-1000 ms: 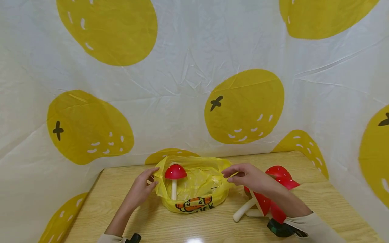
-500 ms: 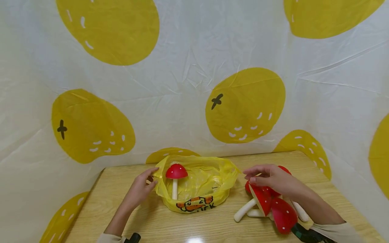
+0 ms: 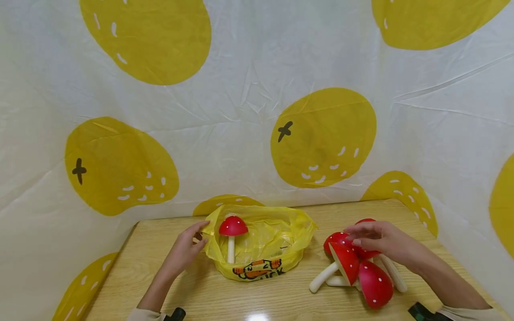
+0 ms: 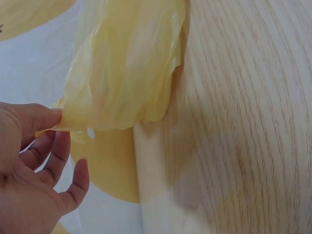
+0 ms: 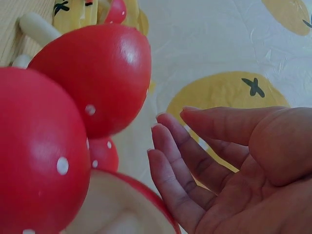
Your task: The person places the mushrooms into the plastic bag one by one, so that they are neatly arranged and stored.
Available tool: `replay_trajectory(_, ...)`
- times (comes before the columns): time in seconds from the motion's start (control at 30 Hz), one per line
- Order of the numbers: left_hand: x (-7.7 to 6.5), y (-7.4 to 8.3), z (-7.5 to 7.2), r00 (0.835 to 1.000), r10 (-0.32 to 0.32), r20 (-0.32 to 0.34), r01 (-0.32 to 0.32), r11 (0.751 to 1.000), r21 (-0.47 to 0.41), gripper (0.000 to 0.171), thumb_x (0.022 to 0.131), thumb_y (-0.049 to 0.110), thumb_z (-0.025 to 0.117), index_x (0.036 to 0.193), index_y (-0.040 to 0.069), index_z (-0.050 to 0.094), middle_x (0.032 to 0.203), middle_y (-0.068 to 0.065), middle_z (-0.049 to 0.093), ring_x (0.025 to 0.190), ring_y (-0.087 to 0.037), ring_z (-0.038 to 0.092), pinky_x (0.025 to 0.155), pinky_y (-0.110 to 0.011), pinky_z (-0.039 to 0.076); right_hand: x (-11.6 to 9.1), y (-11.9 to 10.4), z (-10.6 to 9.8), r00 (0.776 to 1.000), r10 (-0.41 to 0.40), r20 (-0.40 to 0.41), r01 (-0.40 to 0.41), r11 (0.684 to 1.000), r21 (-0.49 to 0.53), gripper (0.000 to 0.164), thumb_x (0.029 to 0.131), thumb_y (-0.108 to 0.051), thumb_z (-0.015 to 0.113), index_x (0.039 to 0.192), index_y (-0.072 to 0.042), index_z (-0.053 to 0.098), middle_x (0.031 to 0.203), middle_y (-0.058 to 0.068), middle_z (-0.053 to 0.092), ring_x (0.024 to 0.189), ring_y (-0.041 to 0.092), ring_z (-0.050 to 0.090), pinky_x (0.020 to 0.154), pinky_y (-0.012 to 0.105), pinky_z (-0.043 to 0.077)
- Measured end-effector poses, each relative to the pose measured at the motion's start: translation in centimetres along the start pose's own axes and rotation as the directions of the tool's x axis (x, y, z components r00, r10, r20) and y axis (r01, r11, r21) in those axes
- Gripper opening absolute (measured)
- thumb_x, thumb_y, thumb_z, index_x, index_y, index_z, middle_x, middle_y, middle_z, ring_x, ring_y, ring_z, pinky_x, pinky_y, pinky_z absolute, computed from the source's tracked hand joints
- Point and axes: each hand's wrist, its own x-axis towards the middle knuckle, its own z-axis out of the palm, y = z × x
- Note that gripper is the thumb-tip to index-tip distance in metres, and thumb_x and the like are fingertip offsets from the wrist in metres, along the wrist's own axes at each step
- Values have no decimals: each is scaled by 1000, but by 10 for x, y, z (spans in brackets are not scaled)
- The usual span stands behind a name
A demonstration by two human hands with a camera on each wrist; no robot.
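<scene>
A yellow plastic bag [image 3: 295,256] with a cartoon print stands with its mouth spread on the table. Inside, at its left end, is a toy mushroom [image 3: 233,226] with a white-dotted red cap and pale stem. My left hand [image 3: 186,247] pinches the bag's left rim between thumb and fingertips, as the left wrist view also shows on the yellow film [image 4: 126,73]. My right hand [image 3: 385,240] is over a pile of similar red mushrooms [image 3: 376,285] to the right. In the right wrist view its fingers [image 5: 170,170] are loosely bent beside the red caps [image 5: 102,78], holding nothing.
The wood-grain table [image 3: 257,301] ends on the left near the bag and at the back against a white sheet [image 3: 225,147] printed with large yellow fruit. Pale mushroom stems [image 3: 323,277] stick out from the pile toward the bag.
My right hand has let go of the bag's right rim and moved right to above the mushroom pile. The bag's right side has spread outward. My left hand keeps its pinch.
</scene>
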Motion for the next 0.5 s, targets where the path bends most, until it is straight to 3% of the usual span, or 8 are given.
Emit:
replay_trajectory(0.2,1,0,1,1000,3,-4,-3,1000,-4,49,92,-4,69,140,0,58,116,-12,65,94,-20,57,74,-27,53,-10,4,-7,999,-33,-3,33,999,6,47,101,-12,62,140,10,51,130,28,62,105,27,69,81,39,60)
replay_trajectory(0.4,0,0,2,999,32,-19,-32,999,11,49,90,-5,70,138,-1,59,112,-11,66,92,-20,58,72,-27,53,-22,7,-15,997,-64,-35,61,996,-63,43,101,-15,61,140,2,57,128,7,69,106,19,69,84,30,58)
replay_trajectory(0.5,1,0,2,1000,17,-9,-17,1000,12,50,91,-5,70,139,0,59,114,-11,66,93,-20,57,74,-27,53,-28,11,-20,996,-80,-44,75,992,-101,39,101,-14,61,137,2,60,125,6,71,105,14,69,85,25,57)
